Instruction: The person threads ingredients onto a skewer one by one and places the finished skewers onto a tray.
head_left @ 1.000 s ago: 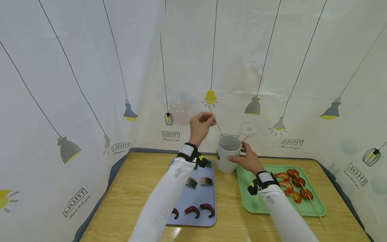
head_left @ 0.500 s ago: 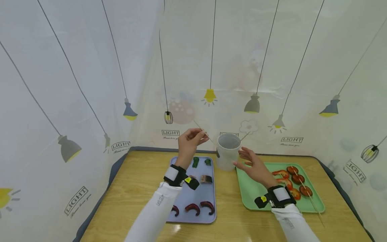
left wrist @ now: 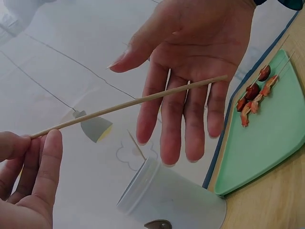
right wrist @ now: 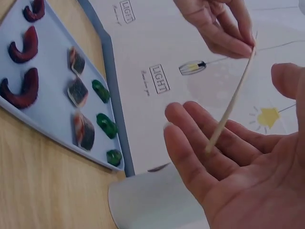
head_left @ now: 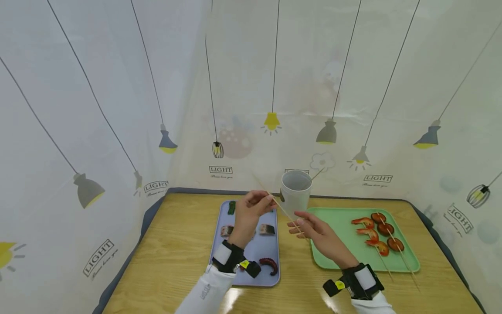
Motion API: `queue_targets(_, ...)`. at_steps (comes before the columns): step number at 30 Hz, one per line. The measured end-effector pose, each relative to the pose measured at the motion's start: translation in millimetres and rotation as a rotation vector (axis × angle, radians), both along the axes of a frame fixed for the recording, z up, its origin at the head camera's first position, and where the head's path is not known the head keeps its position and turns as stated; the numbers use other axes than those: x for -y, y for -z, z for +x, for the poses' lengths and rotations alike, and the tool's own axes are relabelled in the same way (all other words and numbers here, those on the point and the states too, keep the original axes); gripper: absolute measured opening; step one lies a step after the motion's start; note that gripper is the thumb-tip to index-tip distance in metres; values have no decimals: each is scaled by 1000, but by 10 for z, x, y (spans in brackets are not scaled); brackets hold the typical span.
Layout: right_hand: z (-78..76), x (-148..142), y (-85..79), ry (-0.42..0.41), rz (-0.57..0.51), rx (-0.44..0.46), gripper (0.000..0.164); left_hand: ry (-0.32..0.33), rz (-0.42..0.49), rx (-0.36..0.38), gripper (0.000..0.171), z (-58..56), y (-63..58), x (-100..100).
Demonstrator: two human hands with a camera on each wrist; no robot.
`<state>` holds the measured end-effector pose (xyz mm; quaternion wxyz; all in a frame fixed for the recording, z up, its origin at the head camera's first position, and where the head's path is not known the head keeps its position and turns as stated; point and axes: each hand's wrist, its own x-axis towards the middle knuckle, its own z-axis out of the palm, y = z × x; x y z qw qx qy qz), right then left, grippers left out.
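Observation:
My left hand (head_left: 251,216) pinches a thin wooden skewer (head_left: 283,211) between thumb and fingertips. The stick slants down towards my right hand (head_left: 319,235). In the right wrist view, that hand is palm up with its fingers extended, and the blunt end of the skewer overlaps them. The left wrist view shows the same end across the open palm, the thumb held apart. Just behind both hands stands a white cup (head_left: 296,198), with another skewer (head_left: 317,175) sticking up at its right rim.
A pale blue tray (right wrist: 52,71) on the left bears dark red tentacles (right wrist: 24,45), fish pieces (right wrist: 77,91) and green vegetable pieces (right wrist: 106,125). On the green tray (head_left: 333,218) at right lie skewered shrimps (head_left: 368,234) and skewered mushrooms (head_left: 386,229). A printed cloth (head_left: 298,78) hangs behind the table.
My left hand has brought the skewer from above the cup down and towards me. The right hand has let go of the cup and moved nearer, turning palm up beneath the skewer's end.

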<state>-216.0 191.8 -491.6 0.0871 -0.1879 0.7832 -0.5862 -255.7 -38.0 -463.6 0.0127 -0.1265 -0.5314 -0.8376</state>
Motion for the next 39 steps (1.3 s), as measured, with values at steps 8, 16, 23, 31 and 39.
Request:
queue_targets(8, 216, 146, 46, -44, 11, 34, 47, -11, 2, 34, 11, 153, 145, -17)
queue_targets(16, 324, 251, 104, 44, 50, 19, 41, -7, -9, 33, 27, 241, 252, 6)
queue_targets(23, 362, 314, 117, 129, 62, -7, 40, -26, 13, 40, 21, 274, 284, 16)
queue_targets(31, 372, 333, 101, 162, 118, -40, 43, -25, 22, 41, 16, 280, 298, 26)
queue_targets(39, 364, 291, 111, 194, 130, -61, 46, 9, -74, 51, 31, 261, 301, 88)
